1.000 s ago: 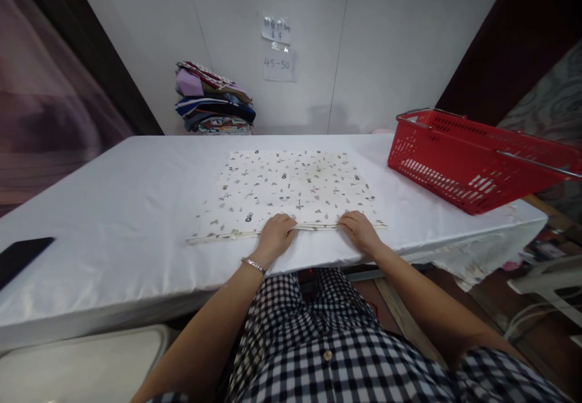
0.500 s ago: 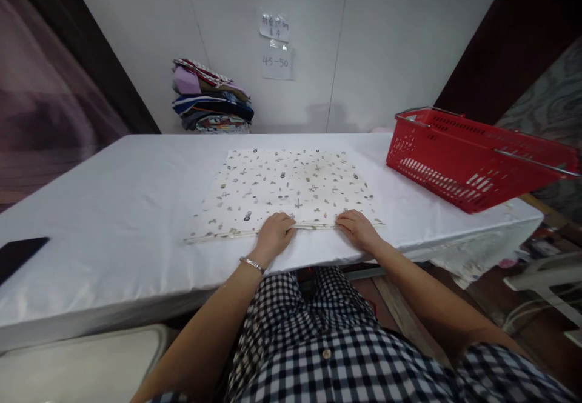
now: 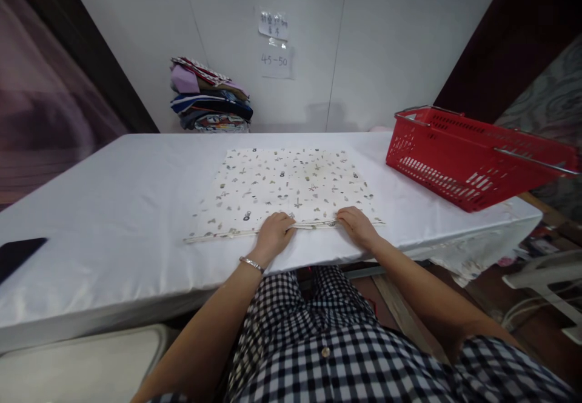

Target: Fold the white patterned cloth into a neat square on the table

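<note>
A white cloth (image 3: 291, 185) printed with small grey and brown figures lies flat and folded in layers in front of me. My left hand (image 3: 274, 236) grips its near edge left of the middle, fingers curled over the layers. Further right along the same edge, my right hand (image 3: 357, 226) pinches the cloth, thumb hidden beneath. A silver bracelet (image 3: 251, 264) circles my left wrist. The cloth's layered near edge shows between both hands and out to its left corner.
The cloth rests on a table with a white satin cover (image 3: 122, 209). At the right end stands a red plastic basket (image 3: 459, 160). A stack of folded fabrics (image 3: 211, 97) is at the back left. A dark flat object (image 3: 20, 254) lies at the left edge. Paper signs (image 3: 275, 60) hang on the wall.
Both hands and the cloth stay in almost the same place. The whole view has shifted very slightly.
</note>
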`<state>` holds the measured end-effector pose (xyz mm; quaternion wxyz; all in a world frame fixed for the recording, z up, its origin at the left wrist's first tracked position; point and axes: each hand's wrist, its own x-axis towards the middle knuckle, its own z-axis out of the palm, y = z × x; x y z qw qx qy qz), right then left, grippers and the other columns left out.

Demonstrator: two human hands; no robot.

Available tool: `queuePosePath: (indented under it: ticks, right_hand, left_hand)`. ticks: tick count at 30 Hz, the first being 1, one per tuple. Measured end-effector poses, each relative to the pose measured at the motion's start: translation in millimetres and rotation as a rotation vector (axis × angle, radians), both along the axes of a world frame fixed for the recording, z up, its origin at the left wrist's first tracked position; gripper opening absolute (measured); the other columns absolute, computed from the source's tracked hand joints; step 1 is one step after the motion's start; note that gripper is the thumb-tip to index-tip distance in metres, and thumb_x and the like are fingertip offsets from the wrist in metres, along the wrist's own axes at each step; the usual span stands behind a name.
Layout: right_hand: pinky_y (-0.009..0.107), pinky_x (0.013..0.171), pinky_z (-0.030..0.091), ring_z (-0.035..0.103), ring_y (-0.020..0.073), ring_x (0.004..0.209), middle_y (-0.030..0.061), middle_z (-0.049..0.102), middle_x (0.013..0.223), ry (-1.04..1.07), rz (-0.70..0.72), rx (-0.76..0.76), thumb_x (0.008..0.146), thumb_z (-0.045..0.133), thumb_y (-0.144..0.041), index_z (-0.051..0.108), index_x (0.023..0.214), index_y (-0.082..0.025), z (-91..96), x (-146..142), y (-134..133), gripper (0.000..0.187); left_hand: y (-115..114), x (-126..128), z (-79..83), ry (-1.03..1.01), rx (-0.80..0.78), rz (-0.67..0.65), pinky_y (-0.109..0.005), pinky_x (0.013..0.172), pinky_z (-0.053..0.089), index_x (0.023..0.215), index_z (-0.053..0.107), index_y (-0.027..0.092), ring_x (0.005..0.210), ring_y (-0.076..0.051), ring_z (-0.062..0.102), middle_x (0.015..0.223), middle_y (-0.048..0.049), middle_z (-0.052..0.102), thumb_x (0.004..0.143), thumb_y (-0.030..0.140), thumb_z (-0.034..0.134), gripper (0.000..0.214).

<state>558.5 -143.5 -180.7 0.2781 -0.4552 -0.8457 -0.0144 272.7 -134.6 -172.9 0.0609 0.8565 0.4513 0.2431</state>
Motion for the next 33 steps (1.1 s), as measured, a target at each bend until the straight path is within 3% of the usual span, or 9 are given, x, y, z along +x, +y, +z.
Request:
queuePosePath:
  ticks: [6, 15, 22, 33]
  right_hand:
    - [0.037, 0.079, 0.045, 0.055, 0.0216, 0.091, 0.0083, 0.066, 0.1, -0.156, 0.042, 0.019, 0.094, 0.041, -0.021, 0.066, 0.095, -0.02, 1.7, 1.6, -1.0, 0.025]
    - [0.038, 0.083, 0.047, 0.055, 0.0207, 0.096, 0.008, 0.066, 0.103, -0.189, 0.16, -0.011, 0.095, 0.043, -0.026, 0.068, 0.097, -0.02, 12.7, 8.4, -0.6, 0.026]
    - [0.039, 0.084, 0.047, 0.055, 0.0207, 0.095, 0.0081, 0.066, 0.103, -0.225, 0.129, -0.032, 0.095, 0.04, -0.02, 0.068, 0.098, -0.019, 10.5, 4.8, 3.5, 0.028]
    - [0.039, 0.085, 0.047, 0.054, 0.0206, 0.094, 0.0085, 0.064, 0.097, -0.069, 0.128, -0.09, 0.093, 0.04, -0.019, 0.064, 0.089, -0.019, 12.1, 6.5, -3.5, 0.025]
  left_hand:
    - [-0.2, 0.1, -0.6, -0.005, -0.001, -0.001, -0.034, 0.076, 0.043, 0.089, 0.065, 0.02, 0.086, -0.02, 0.053, 0.089, -0.0043, 0.061, 0.084, 0.019, 0.054, 0.012]
    - [0.2, 0.2, -1.3, -0.012, -0.01, 0.008, -0.035, 0.077, 0.043, 0.09, 0.066, 0.02, 0.087, -0.02, 0.053, 0.09, -0.005, 0.061, 0.085, 0.021, 0.054, 0.013]
    - [0.4, -0.3, -2.7, -0.01, -0.002, 0.007, -0.035, 0.078, 0.043, 0.09, 0.066, 0.019, 0.088, -0.021, 0.053, 0.091, -0.005, 0.061, 0.086, 0.021, 0.054, 0.013]
    - [0.1, 0.1, -0.9, 0.003, -0.013, -0.001, -0.036, 0.078, 0.044, 0.091, 0.067, 0.02, 0.087, -0.02, 0.053, 0.091, -0.0051, 0.062, 0.084, 0.021, 0.055, 0.014]
